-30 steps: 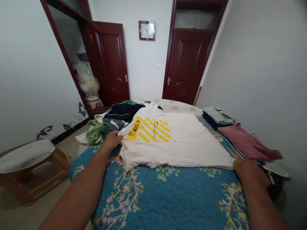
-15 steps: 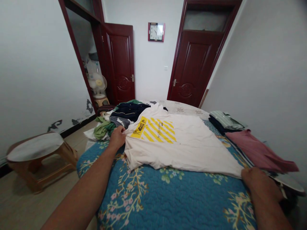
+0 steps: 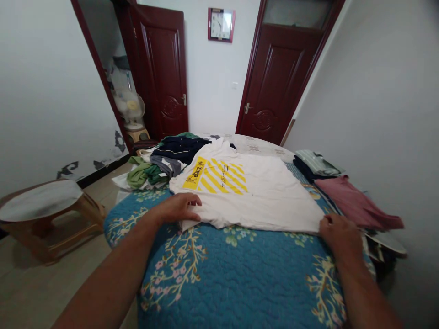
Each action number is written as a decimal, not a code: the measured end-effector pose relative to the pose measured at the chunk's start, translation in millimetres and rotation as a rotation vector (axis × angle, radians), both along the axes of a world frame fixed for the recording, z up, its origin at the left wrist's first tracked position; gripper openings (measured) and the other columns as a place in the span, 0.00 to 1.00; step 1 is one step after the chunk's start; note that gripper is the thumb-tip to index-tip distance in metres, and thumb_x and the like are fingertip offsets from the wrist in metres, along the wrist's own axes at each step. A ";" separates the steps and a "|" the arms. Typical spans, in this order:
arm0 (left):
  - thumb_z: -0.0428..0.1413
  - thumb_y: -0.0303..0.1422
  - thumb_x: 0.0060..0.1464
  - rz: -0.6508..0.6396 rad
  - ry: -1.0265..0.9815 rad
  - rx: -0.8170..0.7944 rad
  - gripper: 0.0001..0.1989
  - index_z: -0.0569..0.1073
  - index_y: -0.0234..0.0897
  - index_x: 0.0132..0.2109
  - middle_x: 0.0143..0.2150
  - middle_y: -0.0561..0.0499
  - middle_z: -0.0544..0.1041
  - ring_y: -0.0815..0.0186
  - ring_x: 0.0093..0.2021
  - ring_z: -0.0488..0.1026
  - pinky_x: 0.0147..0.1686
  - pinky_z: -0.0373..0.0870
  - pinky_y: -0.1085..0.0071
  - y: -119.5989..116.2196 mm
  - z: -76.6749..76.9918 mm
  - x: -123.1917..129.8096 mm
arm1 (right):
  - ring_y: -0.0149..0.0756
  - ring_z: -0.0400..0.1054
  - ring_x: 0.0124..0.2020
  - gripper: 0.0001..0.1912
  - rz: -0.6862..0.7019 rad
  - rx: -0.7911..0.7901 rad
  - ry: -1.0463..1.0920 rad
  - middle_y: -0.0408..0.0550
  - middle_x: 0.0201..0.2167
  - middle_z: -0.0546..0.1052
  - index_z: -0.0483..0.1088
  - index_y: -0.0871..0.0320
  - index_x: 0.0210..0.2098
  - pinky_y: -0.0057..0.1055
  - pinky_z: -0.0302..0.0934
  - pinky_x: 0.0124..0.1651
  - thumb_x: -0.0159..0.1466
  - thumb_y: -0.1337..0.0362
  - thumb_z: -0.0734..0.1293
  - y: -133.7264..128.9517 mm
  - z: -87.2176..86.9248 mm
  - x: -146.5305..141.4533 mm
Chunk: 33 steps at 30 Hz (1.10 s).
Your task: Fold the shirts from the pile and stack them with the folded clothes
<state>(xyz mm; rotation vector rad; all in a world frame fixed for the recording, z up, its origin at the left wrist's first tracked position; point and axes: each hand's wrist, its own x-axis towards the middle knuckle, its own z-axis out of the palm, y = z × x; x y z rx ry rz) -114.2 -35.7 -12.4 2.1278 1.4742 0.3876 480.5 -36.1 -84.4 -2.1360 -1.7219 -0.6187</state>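
Observation:
A white T-shirt (image 3: pixel 267 196) with a yellow striped print lies spread on a blue floral quilted cover (image 3: pixel 260 274), its collar end to the left and its hem to the right. Over the near sleeve, my left hand (image 3: pixel 180 208) is open, thumb and fingers apart and curved just above the cloth. At the near corner of the hem, the fingers of my right hand (image 3: pixel 341 235) are curled closed on the shirt's edge; the fingertips are partly hidden.
Rumpled clothes (image 3: pixel 154 167) are heaped at the far left. To the right lie a folded pink garment (image 3: pixel 356 201) and a folded striped garment (image 3: pixel 317 162). A stool (image 3: pixel 44 205) stands on the floor at the left, and a wall (image 3: pixel 387 114) rises on the right.
My left hand has let go of the shirt's collar end and moved nearer, over the sleeve. My right hand has shifted left at the hem corner. The whole view has tilted slightly downward.

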 end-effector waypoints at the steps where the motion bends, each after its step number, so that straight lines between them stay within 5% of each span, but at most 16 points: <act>1: 0.66 0.45 0.51 -0.004 0.015 -0.005 0.18 0.83 0.42 0.46 0.42 0.50 0.83 0.59 0.41 0.77 0.40 0.69 0.69 -6.6 2.0 1.7 | 0.49 0.75 0.41 0.17 0.037 -0.014 -0.028 0.61 0.38 0.80 0.79 0.62 0.43 0.40 0.64 0.46 0.69 0.62 0.60 1.4 0.3 -4.7; 5: 0.62 0.45 0.55 -0.016 -0.020 -0.078 0.12 0.81 0.42 0.35 0.32 0.51 0.79 0.61 0.32 0.73 0.32 0.63 0.70 -27.4 13.2 3.0 | 0.46 0.74 0.40 0.14 0.114 -0.108 -0.101 0.57 0.35 0.80 0.79 0.59 0.37 0.38 0.63 0.46 0.69 0.63 0.62 4.1 -1.0 -12.3; 11: 0.63 0.44 0.52 0.006 -0.035 -0.109 0.10 0.81 0.44 0.35 0.30 0.51 0.77 0.61 0.31 0.70 0.30 0.60 0.69 -37.7 20.2 5.3 | 0.47 0.74 0.41 0.13 0.119 -0.119 -0.083 0.57 0.37 0.80 0.79 0.59 0.39 0.39 0.63 0.47 0.67 0.63 0.62 3.7 -3.9 -7.8; 14: 0.60 0.44 0.56 0.146 -0.021 0.070 0.12 0.81 0.44 0.40 0.36 0.49 0.80 0.58 0.36 0.74 0.36 0.65 0.67 -26.3 8.2 -6.1 | 0.48 0.74 0.43 0.12 0.163 -0.116 -0.045 0.57 0.38 0.80 0.78 0.59 0.40 0.40 0.64 0.51 0.65 0.63 0.62 3.6 -5.3 -4.6; 19: 0.58 0.45 0.59 0.625 0.218 0.316 0.17 0.80 0.38 0.48 0.47 0.39 0.83 0.52 0.46 0.78 0.42 0.69 0.65 11.3 -18.1 -52.4 | 0.50 0.74 0.45 0.12 0.436 -0.055 0.067 0.59 0.40 0.80 0.76 0.59 0.39 0.45 0.64 0.57 0.64 0.63 0.61 2.5 -3.4 -10.4; 21: 0.60 0.46 0.58 0.689 0.269 0.234 0.17 0.80 0.37 0.44 0.44 0.38 0.84 0.51 0.44 0.79 0.39 0.68 0.66 26.1 -22.3 -65.2 | 0.51 0.73 0.45 0.11 0.552 -0.047 0.108 0.60 0.40 0.80 0.75 0.58 0.39 0.46 0.65 0.57 0.65 0.62 0.62 1.2 -0.3 -21.3; 25: 0.62 0.41 0.56 0.567 0.237 0.086 0.12 0.79 0.38 0.30 0.32 0.44 0.82 0.55 0.35 0.79 0.33 0.67 0.68 50.3 -18.6 -66.8 | 0.51 0.72 0.47 0.09 0.729 -0.080 0.158 0.57 0.41 0.79 0.75 0.55 0.40 0.46 0.66 0.55 0.67 0.59 0.64 -4.0 10.7 -60.5; 33: 0.54 0.35 0.65 0.804 0.337 0.369 0.15 0.78 0.33 0.53 0.49 0.32 0.82 0.48 0.49 0.79 0.44 0.70 0.63 74.0 -19.0 -50.3 | 0.47 0.72 0.48 0.09 1.015 -0.204 0.141 0.54 0.46 0.79 0.76 0.55 0.46 0.42 0.67 0.52 0.68 0.59 0.69 -12.0 27.1 -154.4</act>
